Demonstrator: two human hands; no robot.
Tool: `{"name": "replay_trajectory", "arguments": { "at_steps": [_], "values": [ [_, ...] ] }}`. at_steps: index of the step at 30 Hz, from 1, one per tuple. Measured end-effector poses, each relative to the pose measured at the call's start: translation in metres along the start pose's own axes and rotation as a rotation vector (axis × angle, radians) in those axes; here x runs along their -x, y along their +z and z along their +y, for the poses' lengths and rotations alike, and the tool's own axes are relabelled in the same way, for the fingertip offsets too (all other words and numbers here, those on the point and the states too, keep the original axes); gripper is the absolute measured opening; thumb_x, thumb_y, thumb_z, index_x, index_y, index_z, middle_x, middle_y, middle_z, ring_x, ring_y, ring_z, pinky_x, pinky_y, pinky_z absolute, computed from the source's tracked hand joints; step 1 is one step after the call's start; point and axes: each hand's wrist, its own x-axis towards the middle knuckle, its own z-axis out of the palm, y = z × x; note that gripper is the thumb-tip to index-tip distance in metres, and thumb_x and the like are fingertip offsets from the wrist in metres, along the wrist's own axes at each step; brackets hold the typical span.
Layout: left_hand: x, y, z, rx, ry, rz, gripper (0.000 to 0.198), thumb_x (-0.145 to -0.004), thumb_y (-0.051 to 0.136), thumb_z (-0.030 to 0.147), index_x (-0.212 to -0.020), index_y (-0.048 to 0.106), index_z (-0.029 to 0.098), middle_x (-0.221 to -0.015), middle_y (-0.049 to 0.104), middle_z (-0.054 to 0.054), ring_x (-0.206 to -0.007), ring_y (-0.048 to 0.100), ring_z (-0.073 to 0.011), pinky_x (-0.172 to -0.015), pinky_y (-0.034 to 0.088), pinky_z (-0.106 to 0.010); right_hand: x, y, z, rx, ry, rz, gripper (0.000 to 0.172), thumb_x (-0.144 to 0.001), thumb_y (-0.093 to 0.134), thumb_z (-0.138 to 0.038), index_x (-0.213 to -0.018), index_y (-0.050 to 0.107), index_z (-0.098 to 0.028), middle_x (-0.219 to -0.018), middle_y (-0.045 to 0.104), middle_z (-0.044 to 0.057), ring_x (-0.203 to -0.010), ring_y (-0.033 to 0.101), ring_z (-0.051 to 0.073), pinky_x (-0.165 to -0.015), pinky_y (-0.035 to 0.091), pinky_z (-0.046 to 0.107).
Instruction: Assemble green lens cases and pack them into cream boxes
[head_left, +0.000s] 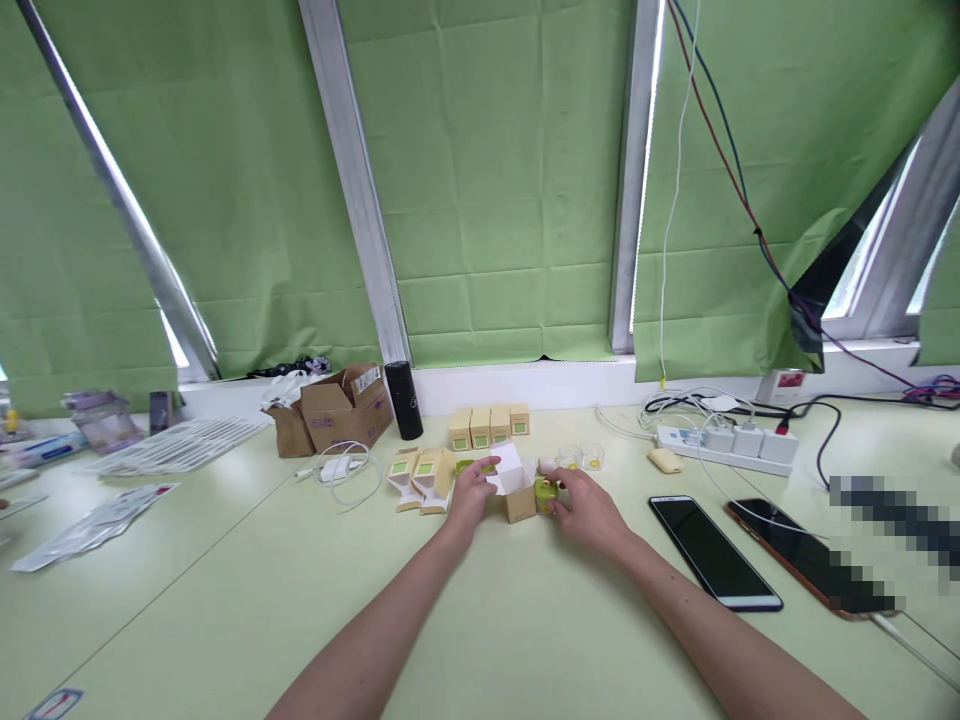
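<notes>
Our left hand point(472, 492) is at the white inner flap of the small open box point(521, 505), which stands upright on the table point(420, 620), in the middle of the scene. The fingers touch the flap, but whether they pinch it or only lean on it, we cannot tell. Our right hand point(591, 510) has its thumb and fingers around a small green item point(546, 493), so we consider this grip as a grasp. The green item is just beside the box, on its right side; if it touches the box wall, we cannot say with certainty.

In our judgement, the step in hand is the handling of this one box together with the green item, with the flaps open. The next move calls for the left hand to steady the box and leave the opening free, and for the right hand to guide the green item with a light grip. Some care is also needed on the far side, because the small clear containers point(592, 457) are near the right fingers. To the left are two cardboard packages point(433, 480), and farther away is the row of small boxes point(480, 430).
</notes>
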Motion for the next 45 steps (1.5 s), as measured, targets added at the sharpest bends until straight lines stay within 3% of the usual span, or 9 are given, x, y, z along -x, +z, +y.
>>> {"name": "replay_trajectory", "arguments": {
  "at_steps": [8, 13, 20, 25, 31, 37, 45],
  "values": [
    [-0.004, -0.001, -0.006, 0.028, -0.019, -0.034, 0.067, -0.052, 0.062, 0.009, -0.117, 0.072, 0.012, -0.1, 0.076, -0.011, -0.089, 0.07, -0.0248, -0.079, 0.051, -0.032, -0.002, 0.004, 0.005, -0.066, -0.043, 0.008, 0.034, -0.083, 0.065, -0.017, -0.117, 0.063, -0.022, -0.114, 0.072, 0.01, -0.104, 0.067, 0.027, -0.085, 0.046, 0.034],
    [-0.007, -0.004, -0.007, 0.022, -0.021, -0.027, 0.064, -0.052, 0.062, 0.008, -0.114, 0.075, 0.012, -0.102, 0.076, -0.011, -0.093, 0.07, -0.0262, -0.083, 0.051, -0.034, -0.003, 0.006, 0.009, -0.114, -0.063, 0.062, 0.032, -0.083, 0.063, -0.016, -0.114, 0.063, -0.024, -0.107, 0.073, 0.008, -0.096, 0.068, 0.026, -0.08, 0.046, 0.033],
    [-0.001, -0.004, -0.001, -0.009, -0.003, -0.051, 0.061, -0.053, 0.063, 0.01, -0.113, 0.076, 0.012, -0.103, 0.075, -0.012, -0.094, 0.068, -0.0262, -0.083, 0.049, -0.034, -0.012, -0.011, 0.012, -0.333, 0.038, 0.403, 0.03, -0.089, 0.06, -0.038, -0.116, 0.063, -0.024, -0.094, 0.072, 0.004, -0.084, 0.066, 0.024, -0.076, 0.048, 0.037],
    [0.004, 0.001, 0.002, -0.039, 0.02, -0.122, 0.06, -0.053, 0.062, 0.009, -0.111, 0.077, 0.013, -0.101, 0.074, -0.012, -0.095, 0.067, -0.0256, -0.076, 0.047, -0.03, -0.01, -0.021, 0.001, -0.557, -0.023, 0.558, 0.036, -0.09, 0.064, -0.044, -0.117, 0.063, -0.021, -0.103, 0.073, 0.008, -0.089, 0.065, 0.025, -0.082, 0.052, 0.04],
    [0.009, 0.007, 0.002, 0.003, 0.033, -0.232, 0.058, -0.054, 0.063, 0.01, -0.111, 0.075, 0.014, -0.111, 0.074, -0.013, -0.095, 0.068, -0.025, -0.076, 0.049, -0.031, 0.001, -0.018, -0.02, -0.605, -0.184, 0.535, 0.034, -0.095, 0.061, -0.039, -0.126, 0.061, -0.023, -0.12, 0.071, 0.01, -0.1, 0.066, 0.025, -0.088, 0.054, 0.042],
    [0.01, 0.009, 0.002, 0.025, 0.049, -0.258, 0.056, -0.056, 0.065, 0.011, -0.111, 0.074, 0.014, -0.104, 0.076, -0.012, -0.096, 0.07, -0.0266, -0.079, 0.051, -0.032, 0.009, -0.012, -0.032, -0.604, -0.331, 0.425, 0.034, -0.1, 0.055, -0.035, -0.133, 0.056, -0.026, -0.131, 0.066, 0.01, -0.108, 0.066, 0.025, -0.092, 0.058, 0.043],
    [0.012, 0.01, 0.006, 0.06, 0.03, -0.254, 0.056, -0.055, 0.064, 0.01, -0.11, 0.073, 0.013, -0.104, 0.078, -0.013, -0.094, 0.071, -0.026, -0.08, 0.051, -0.033, 0.005, -0.01, -0.025, -0.534, -0.329, 0.313, 0.034, -0.1, 0.051, -0.031, -0.134, 0.053, -0.025, -0.132, 0.063, 0.013, -0.108, 0.063, 0.026, -0.089, 0.059, 0.044]
  ]
}}
